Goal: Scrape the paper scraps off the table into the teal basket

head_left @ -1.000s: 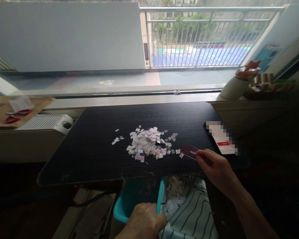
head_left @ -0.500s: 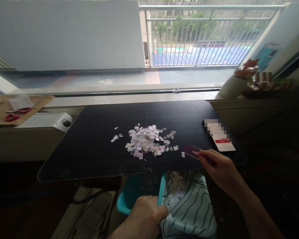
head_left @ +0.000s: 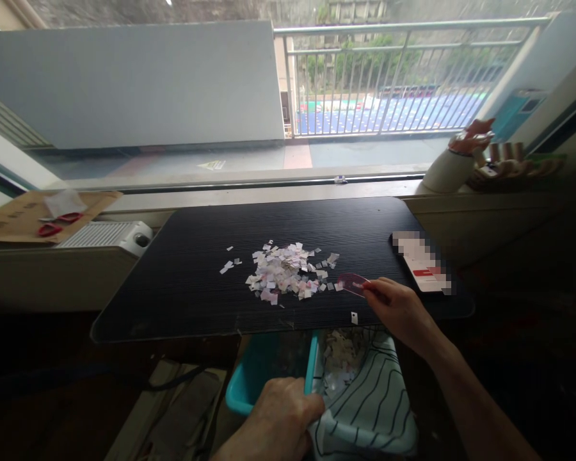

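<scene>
The right hand point(head_left: 396, 310) pinches a translucent scraper point(head_left: 352, 282), the paper scraps point(head_left: 285, 278) lying just frame-left; the left hand point(head_left: 281, 419) grips the teal bin point(head_left: 254, 381) below the counter point(head_left: 196, 301).

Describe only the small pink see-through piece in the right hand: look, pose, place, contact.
The translucent pink piece is a thin, flat, rounded plate, plastic by its look. It lies low over the black tabletop, just right of the paper scraps, its rounded end toward them. The right hand pinches its right end in the fingertips. Whether its edge touches the tabletop cannot be told.
</scene>
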### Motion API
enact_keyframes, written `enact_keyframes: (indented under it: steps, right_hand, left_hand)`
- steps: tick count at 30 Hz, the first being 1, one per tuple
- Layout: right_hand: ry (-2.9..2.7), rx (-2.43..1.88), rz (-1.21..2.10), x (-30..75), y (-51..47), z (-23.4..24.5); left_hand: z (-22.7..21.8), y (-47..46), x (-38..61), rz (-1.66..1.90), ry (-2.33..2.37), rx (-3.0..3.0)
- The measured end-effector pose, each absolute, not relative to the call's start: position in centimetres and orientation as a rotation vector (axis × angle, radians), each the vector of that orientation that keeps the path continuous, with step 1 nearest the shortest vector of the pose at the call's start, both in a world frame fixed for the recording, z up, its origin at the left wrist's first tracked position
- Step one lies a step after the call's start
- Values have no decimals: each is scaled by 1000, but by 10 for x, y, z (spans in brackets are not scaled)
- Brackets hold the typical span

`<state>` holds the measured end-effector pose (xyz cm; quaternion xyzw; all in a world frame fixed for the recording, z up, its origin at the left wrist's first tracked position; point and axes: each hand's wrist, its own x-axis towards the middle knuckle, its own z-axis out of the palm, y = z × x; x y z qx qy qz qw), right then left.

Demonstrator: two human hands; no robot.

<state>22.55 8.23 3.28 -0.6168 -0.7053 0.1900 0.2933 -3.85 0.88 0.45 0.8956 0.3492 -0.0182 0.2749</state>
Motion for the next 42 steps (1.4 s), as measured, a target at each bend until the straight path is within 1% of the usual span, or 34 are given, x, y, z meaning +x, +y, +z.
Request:
enact_keyframes:
  steps: [6, 12, 16, 22, 25, 31, 37, 42]
  right_hand:
    - [-1878, -1667, 537, 235, 60, 42]
    - [-1876, -1681, 552, 237, 64, 38]
    - [-1897, -1682, 619, 239, 58, 39]
    - [-1922, -1725, 768, 249, 31, 54]
    - [-1876, -1707, 709, 245, 33, 53]
    - [-1880, -1579, 563, 216, 72, 39]
    - [-1921, -1652, 430, 204, 93, 38]
    - [-1934, -1643, 487, 204, 93, 40]
  left_hand:
    - [3, 8, -39, -37, 958, 2419]
    - [2, 10, -39, -2, 941, 2430]
    - [2, 10, -39, 29, 941, 2429]
    - [3, 11, -37, 40, 935, 2418]
    - [4, 12, -34, 21, 942, 2416]
    - [10, 11, -34, -38, 943, 2392]
    - [14, 12, -37, -67, 970, 2343]
    - [11, 12, -40, -51, 982, 2337]
